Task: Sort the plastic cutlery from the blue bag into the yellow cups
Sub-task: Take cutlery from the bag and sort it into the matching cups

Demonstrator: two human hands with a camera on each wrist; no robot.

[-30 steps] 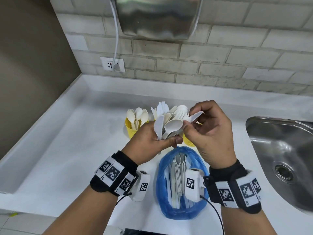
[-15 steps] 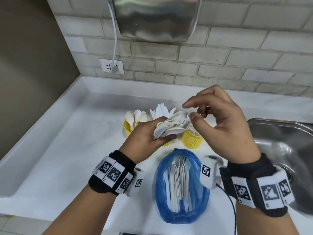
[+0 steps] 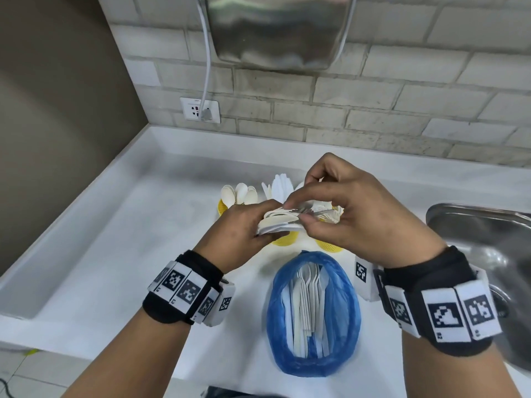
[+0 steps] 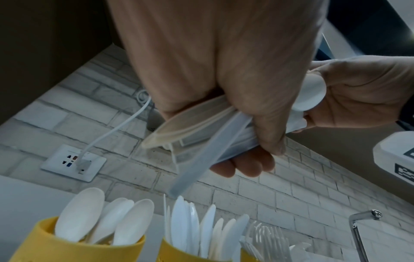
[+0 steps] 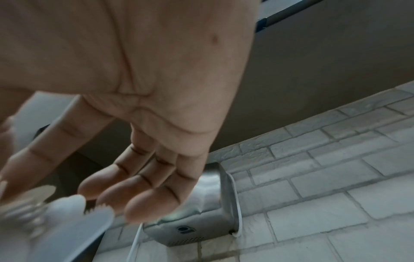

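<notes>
My left hand point(image 3: 260, 225) grips a bundle of white plastic cutlery point(image 3: 280, 222) lying flat above the yellow cups. My right hand point(image 3: 298, 214) meets it from the right, and its thumb and index finger pinch one piece at the bundle's top. In the left wrist view the bundle point(image 4: 201, 127) sits in my fist. Below it stand a spoon cup point(image 4: 67, 248), a knife cup point(image 4: 177, 253) and a fork cup point(image 4: 248, 255). The blue bag point(image 3: 342, 320) lies open in front of them, with several white pieces inside. Blurred cutlery point(image 5: 67, 223) shows by my right fingertips.
A steel sink point(image 3: 482, 239) lies to the right, with its tap point(image 4: 360, 228) behind it. On the brick wall hang a metal dryer point(image 3: 281, 30) and a socket point(image 3: 199, 109) with a white cable. A raised counter edge point(image 3: 86, 214) runs along the left.
A second ago my right hand pinched at the bundle, then lifted away with fingers apart. It is back at the bundle and pinches a piece. My left hand has tipped the bundle flatter.
</notes>
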